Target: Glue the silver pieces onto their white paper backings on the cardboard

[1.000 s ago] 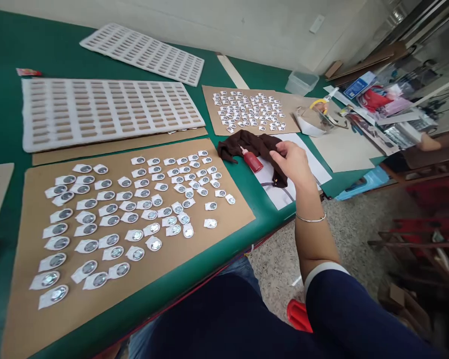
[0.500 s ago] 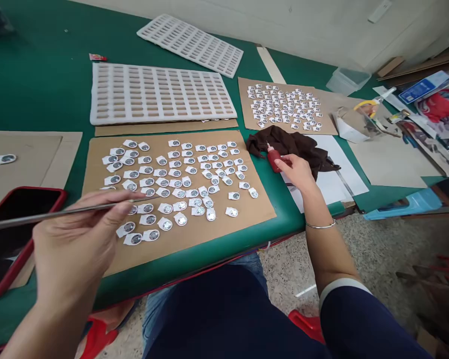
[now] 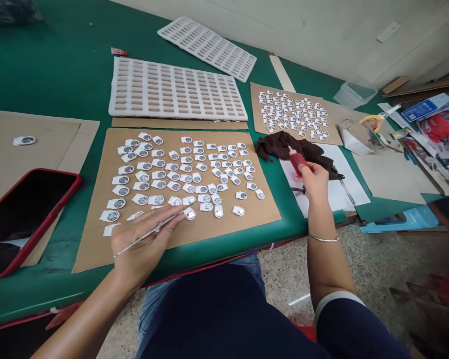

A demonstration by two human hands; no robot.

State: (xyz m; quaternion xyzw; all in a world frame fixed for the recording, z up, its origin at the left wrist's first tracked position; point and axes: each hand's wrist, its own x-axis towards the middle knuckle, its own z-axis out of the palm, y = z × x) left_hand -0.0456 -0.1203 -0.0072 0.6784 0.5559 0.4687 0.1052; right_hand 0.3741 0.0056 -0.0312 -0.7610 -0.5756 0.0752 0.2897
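My left hand (image 3: 144, 244) pinches a thin metal tool (image 3: 145, 235) whose tip lies over the lower middle of the near cardboard sheet (image 3: 224, 232). Rows of small white tabs with round silvery discs (image 3: 238, 211) cover that sheet, and my hand hides some at the lower left. In my right hand (image 3: 314, 180) is a small red bottle (image 3: 297, 162), its pale nozzle tilted up and left. The bottle is above a dark brown cloth (image 3: 280, 144) and white paper (image 3: 353, 184).
Two white slotted trays (image 3: 172, 89) lie behind the sheet. A red-cased phone (image 3: 26, 214) is at left. Another cardboard sheet (image 3: 260, 119) with discs is at back right, near a clear plastic box (image 3: 355, 94) and a paper-lined container (image 3: 353, 138).
My left hand has moved right with the tool, over the lower part of the sheet. My right hand has lifted the red bottle off the cloth area and rightward. The view has shifted.
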